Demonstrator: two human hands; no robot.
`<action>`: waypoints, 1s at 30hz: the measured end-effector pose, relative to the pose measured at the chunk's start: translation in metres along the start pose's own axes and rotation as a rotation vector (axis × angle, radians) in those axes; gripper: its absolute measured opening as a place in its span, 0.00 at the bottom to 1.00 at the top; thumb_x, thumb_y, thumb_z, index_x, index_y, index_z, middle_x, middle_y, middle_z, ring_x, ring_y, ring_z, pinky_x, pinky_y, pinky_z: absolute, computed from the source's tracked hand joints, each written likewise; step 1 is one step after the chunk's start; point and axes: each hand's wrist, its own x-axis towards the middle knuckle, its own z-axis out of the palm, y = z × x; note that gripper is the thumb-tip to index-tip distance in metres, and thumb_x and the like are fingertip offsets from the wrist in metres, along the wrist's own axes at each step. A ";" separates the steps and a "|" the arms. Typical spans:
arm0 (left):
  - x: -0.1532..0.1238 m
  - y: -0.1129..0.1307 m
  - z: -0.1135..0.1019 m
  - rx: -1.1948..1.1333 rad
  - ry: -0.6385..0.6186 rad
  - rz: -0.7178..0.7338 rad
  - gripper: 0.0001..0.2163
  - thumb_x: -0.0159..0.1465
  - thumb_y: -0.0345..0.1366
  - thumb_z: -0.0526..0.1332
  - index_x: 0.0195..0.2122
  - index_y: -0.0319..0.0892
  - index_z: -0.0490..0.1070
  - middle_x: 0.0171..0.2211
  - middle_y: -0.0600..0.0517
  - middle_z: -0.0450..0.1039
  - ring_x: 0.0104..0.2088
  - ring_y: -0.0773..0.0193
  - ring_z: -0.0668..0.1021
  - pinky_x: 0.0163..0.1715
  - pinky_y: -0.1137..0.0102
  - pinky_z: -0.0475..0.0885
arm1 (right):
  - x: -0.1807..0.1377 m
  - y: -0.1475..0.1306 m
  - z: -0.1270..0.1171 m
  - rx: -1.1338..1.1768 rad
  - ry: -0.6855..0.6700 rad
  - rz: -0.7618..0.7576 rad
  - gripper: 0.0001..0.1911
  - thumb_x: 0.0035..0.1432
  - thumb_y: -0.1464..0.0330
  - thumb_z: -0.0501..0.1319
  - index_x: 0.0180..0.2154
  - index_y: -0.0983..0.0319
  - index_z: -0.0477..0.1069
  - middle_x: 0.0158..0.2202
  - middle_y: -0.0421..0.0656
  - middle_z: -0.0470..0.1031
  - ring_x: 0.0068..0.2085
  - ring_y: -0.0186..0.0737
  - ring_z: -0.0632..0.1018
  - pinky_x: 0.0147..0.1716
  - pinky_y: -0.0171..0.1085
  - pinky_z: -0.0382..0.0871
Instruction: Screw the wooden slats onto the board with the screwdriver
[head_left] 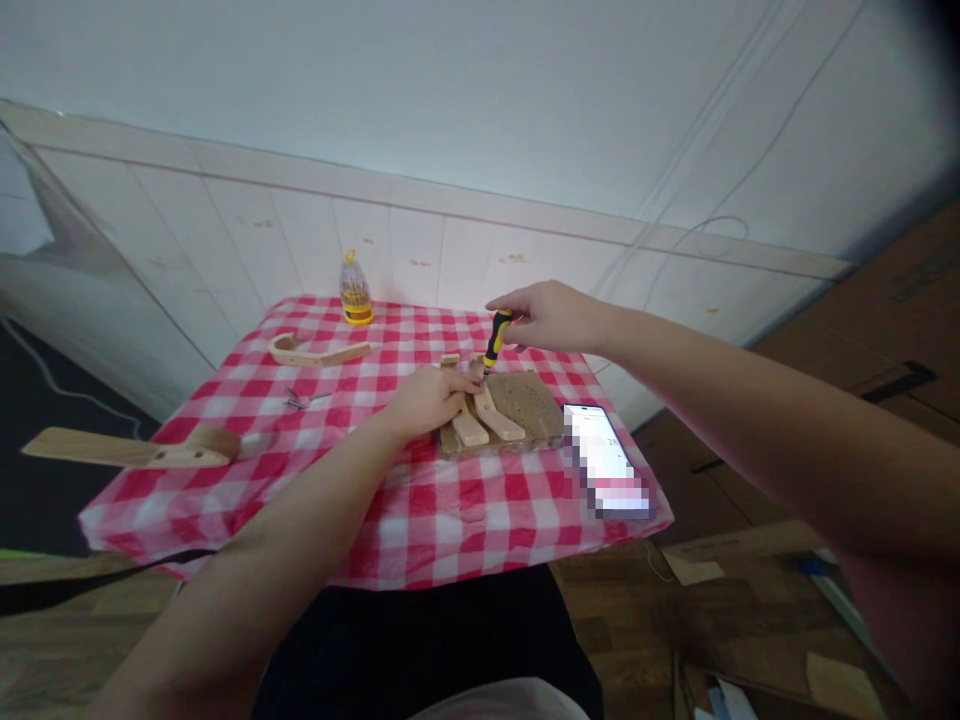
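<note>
My right hand [551, 318] is closed around the top of a yellow and black screwdriver [496, 338], which stands nearly upright, tip down. Its tip meets a curved wooden piece [501, 424] lying on a brown wooden board [529, 400]. From the left, my left hand [427, 402] presses on this piece, its fingers at the screwdriver's tip and hiding that spot. A second, similar wooden piece [470, 430] lies alongside on the board, under the same hand. Whether a screw sits between the left fingers is hidden.
On the red checked tablecloth [420, 545] lie a curved wooden hook [322, 355], some small metal screws [296, 402] and another wooden piece [142, 452] at the left edge. A yellow-based bit container [356, 292] stands at the back. A lit phone [609, 455] lies right of the board.
</note>
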 end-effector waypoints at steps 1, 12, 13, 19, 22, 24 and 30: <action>0.000 -0.001 0.000 0.000 0.001 0.000 0.20 0.60 0.26 0.55 0.49 0.43 0.79 0.51 0.51 0.79 0.52 0.60 0.80 0.55 0.64 0.73 | 0.000 0.000 -0.003 -0.045 -0.027 -0.018 0.18 0.58 0.67 0.61 0.49 0.63 0.77 0.35 0.45 0.82 0.33 0.38 0.80 0.34 0.36 0.67; 0.001 -0.001 -0.002 0.033 -0.030 0.006 0.20 0.60 0.26 0.55 0.49 0.43 0.79 0.53 0.52 0.77 0.54 0.59 0.78 0.56 0.63 0.73 | 0.007 -0.007 -0.007 -0.262 -0.066 0.080 0.24 0.63 0.55 0.54 0.45 0.65 0.79 0.23 0.45 0.77 0.24 0.38 0.74 0.30 0.38 0.61; 0.002 -0.002 -0.002 0.033 -0.033 0.011 0.20 0.60 0.26 0.55 0.49 0.43 0.79 0.53 0.52 0.77 0.55 0.59 0.78 0.57 0.63 0.73 | 0.005 -0.009 -0.007 -0.189 -0.078 0.086 0.23 0.63 0.57 0.55 0.50 0.64 0.77 0.24 0.43 0.77 0.22 0.35 0.73 0.29 0.37 0.61; 0.001 -0.002 -0.002 0.069 -0.031 0.016 0.20 0.60 0.26 0.55 0.49 0.45 0.79 0.52 0.53 0.78 0.53 0.60 0.79 0.55 0.63 0.74 | -0.004 -0.015 -0.009 -0.243 -0.078 -0.060 0.17 0.59 0.63 0.57 0.45 0.63 0.78 0.35 0.47 0.81 0.30 0.37 0.76 0.30 0.37 0.60; 0.000 -0.003 -0.002 0.077 -0.017 0.064 0.20 0.59 0.25 0.55 0.49 0.44 0.79 0.51 0.52 0.79 0.51 0.59 0.80 0.53 0.63 0.75 | -0.003 -0.015 -0.012 -0.331 -0.136 -0.085 0.17 0.58 0.63 0.58 0.44 0.64 0.78 0.34 0.47 0.81 0.31 0.40 0.75 0.30 0.38 0.59; 0.000 -0.004 -0.002 0.062 0.003 0.084 0.19 0.58 0.25 0.55 0.47 0.44 0.79 0.49 0.52 0.80 0.50 0.60 0.80 0.52 0.64 0.75 | -0.001 -0.016 -0.012 -0.408 -0.151 -0.076 0.21 0.61 0.58 0.54 0.40 0.65 0.80 0.31 0.49 0.80 0.31 0.42 0.75 0.29 0.39 0.57; 0.000 -0.005 -0.003 0.008 0.002 0.028 0.16 0.59 0.26 0.57 0.43 0.43 0.81 0.49 0.52 0.80 0.48 0.60 0.81 0.49 0.66 0.76 | -0.001 -0.018 -0.004 -0.419 -0.034 -0.057 0.23 0.63 0.56 0.53 0.40 0.65 0.80 0.32 0.50 0.80 0.32 0.42 0.75 0.30 0.39 0.56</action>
